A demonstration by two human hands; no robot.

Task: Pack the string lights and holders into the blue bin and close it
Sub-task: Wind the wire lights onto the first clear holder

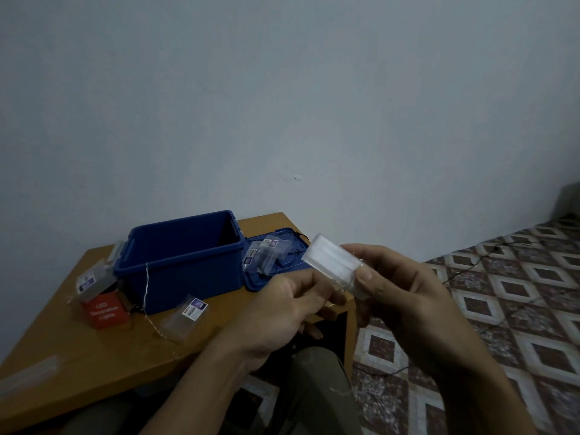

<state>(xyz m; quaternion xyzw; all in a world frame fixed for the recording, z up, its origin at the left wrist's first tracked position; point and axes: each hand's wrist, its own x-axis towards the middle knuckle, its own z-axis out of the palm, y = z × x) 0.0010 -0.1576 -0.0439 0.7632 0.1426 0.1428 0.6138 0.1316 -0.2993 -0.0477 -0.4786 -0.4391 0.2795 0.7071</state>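
Note:
My right hand (395, 287) grips a clear plastic battery holder (332, 259) in the air, to the right of the table. My left hand (288, 306) is just below and left of it, its fingers curled and pinching the thin light wire at the holder's underside. The open blue bin (182, 262) stands on the wooden table (94, 356), and a fine string light wire (146, 287) hangs over its front wall. The bin's blue lid (266, 277) lies flat to the right of it, with clear packets (263, 255) on top.
A red LED lights box (105, 312) sits left of the bin with a clear packet (94, 281) on it. Another clear packet (185, 318) lies in front of the bin. A patterned tile floor (502, 293) with a dark cable spreads to the right.

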